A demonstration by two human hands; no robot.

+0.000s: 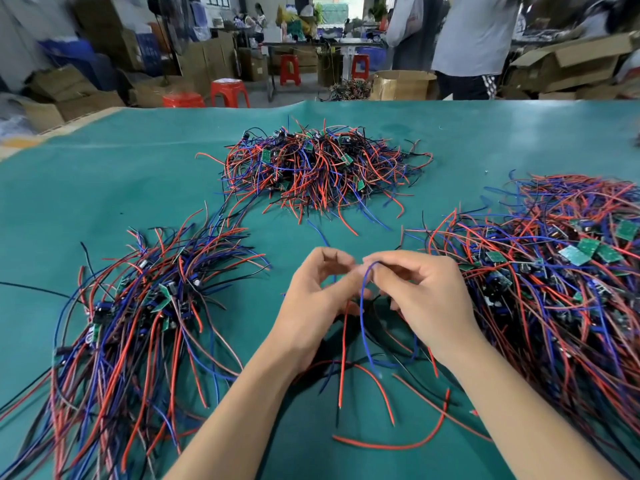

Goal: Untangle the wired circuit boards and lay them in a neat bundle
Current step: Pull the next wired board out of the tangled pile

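Observation:
Both my hands meet above the middle of the green table mat. My right hand pinches the top of a blue wire that hangs down between my wrists. My left hand curls its fingers beside it, and a red wire drops from under that palm. The board these wires belong to is hidden behind my hands. A combed bundle of wired boards lies to the left, wires trailing toward me. A tangled heap sits farther back, and a large pile spreads on the right.
Loose red wires lie on the mat near my forearms. Beyond the table's far edge stand red stools, cardboard boxes and a person in a grey shirt.

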